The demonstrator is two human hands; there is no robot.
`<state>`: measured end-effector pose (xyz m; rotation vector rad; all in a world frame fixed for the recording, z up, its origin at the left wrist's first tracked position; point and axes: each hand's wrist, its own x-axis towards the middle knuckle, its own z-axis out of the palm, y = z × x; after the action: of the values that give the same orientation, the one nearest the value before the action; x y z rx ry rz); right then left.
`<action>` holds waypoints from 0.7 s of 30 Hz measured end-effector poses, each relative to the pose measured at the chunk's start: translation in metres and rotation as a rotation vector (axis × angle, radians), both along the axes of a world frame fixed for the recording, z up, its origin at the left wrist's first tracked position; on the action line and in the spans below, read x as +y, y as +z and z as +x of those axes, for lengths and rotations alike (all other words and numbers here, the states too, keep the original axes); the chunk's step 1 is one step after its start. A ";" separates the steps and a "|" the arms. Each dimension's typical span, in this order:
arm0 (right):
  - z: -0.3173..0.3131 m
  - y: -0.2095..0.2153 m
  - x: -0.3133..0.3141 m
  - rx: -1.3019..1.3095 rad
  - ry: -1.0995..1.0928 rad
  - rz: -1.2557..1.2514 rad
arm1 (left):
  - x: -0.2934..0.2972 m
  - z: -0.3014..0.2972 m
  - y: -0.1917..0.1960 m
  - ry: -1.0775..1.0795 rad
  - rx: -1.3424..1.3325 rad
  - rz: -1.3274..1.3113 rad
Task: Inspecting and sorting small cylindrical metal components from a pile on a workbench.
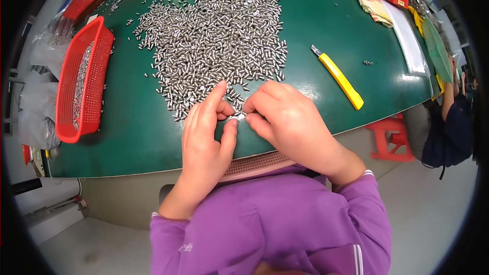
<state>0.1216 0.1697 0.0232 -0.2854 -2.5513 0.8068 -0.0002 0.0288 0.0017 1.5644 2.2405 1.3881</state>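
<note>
A broad heap of small silver cylindrical metal parts (219, 35) covers the middle of the green table. At its near edge my two hands almost meet. My right hand (290, 117) pinches a small metal part (243, 114) between thumb and forefinger. Facing it, my left hand (204, 130) has its forefinger stretched toward the heap. Its thumb and another, curled finger close around a small metal part (232, 116), partly hidden by the fingertips. A few loose parts lie between the hands and the heap.
At the left stands a red perforated basket (102, 71) containing more metal parts. A yellow utility knife (342, 81) with its blade out lies right of the heap. A pink basket (257, 167) sits below the table's near edge. A red stool (391, 140) and another person are at right.
</note>
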 end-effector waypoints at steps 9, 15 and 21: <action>0.001 -0.004 -0.001 0.050 0.051 0.003 | -0.001 0.000 -0.001 -0.030 0.006 0.007; 0.002 -0.002 -0.001 0.011 0.029 -0.038 | -0.002 0.000 0.001 -0.031 -0.026 0.011; -0.003 -0.001 -0.004 0.051 -0.007 -0.036 | -0.001 0.000 -0.002 -0.008 -0.045 0.002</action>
<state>0.1188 0.1652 0.0222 -0.2821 -2.4889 0.8476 0.0001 0.0275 0.0000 1.5259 2.2057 1.4096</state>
